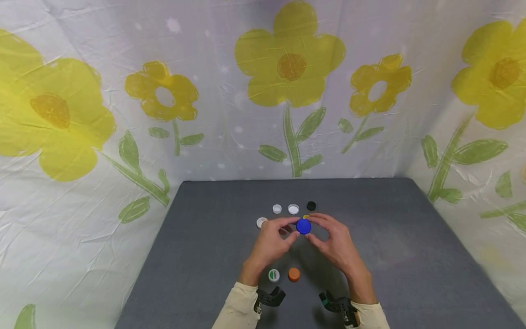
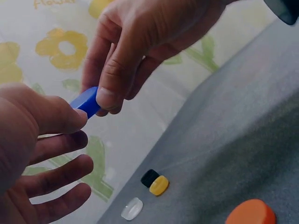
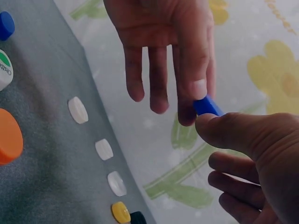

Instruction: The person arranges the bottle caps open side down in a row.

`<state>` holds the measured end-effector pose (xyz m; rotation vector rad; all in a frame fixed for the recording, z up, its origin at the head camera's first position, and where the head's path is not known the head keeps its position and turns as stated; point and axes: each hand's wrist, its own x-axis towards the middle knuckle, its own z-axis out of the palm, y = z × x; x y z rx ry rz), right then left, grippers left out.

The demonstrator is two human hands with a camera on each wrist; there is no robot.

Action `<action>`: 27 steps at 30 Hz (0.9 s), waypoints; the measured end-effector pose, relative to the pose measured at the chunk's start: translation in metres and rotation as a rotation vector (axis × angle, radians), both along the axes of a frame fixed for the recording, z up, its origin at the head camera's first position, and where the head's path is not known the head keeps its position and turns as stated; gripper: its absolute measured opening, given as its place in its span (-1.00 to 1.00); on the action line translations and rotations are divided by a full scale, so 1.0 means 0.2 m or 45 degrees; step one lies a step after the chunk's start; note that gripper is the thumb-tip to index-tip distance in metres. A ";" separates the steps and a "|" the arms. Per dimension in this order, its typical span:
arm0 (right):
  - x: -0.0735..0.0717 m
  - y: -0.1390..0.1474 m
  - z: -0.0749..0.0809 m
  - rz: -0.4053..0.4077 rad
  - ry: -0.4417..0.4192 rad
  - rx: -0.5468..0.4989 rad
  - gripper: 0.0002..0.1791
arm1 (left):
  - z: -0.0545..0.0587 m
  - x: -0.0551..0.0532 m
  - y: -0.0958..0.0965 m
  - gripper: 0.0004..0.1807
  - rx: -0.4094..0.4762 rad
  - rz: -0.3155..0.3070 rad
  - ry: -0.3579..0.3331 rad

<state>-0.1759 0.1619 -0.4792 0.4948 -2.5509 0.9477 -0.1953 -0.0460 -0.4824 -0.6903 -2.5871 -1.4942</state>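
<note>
A round blue bottle cap (image 1: 303, 226) is held up over the grey table between both hands. My left hand (image 1: 272, 244) pinches one edge of it with thumb and index finger, its other fingers spread loosely in the left wrist view. From the opposite side my right hand (image 1: 336, 242) pinches the other edge. In the right wrist view the blue cap (image 3: 207, 106) appears nearly edge-on between the two thumbs. Just beyond the fingers in the head view lies a yellow cap (image 1: 306, 216), partly covered by the hands.
On the table (image 1: 205, 256) lie white caps (image 1: 293, 209), a black cap (image 1: 311, 205), an orange cap (image 1: 293, 274) and a white cap with green (image 1: 274, 275). A second blue cap (image 3: 5, 25) shows at the right wrist view's edge. Flowered cloth (image 1: 230, 137) hangs behind.
</note>
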 end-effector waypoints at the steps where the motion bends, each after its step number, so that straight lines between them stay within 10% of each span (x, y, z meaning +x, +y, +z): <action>1: 0.00 0.00 0.00 -0.002 0.007 0.002 -0.49 | 0.00 0.00 0.01 -0.59 -0.026 -0.001 0.018; 11: 0.03 0.05 0.00 -0.034 -0.066 0.048 -0.55 | -0.02 -0.01 0.06 -0.63 -0.253 0.011 0.270; 27: 0.10 0.16 -0.07 0.001 -0.369 0.229 -0.62 | -0.09 0.04 0.16 -0.69 -0.645 -0.161 0.259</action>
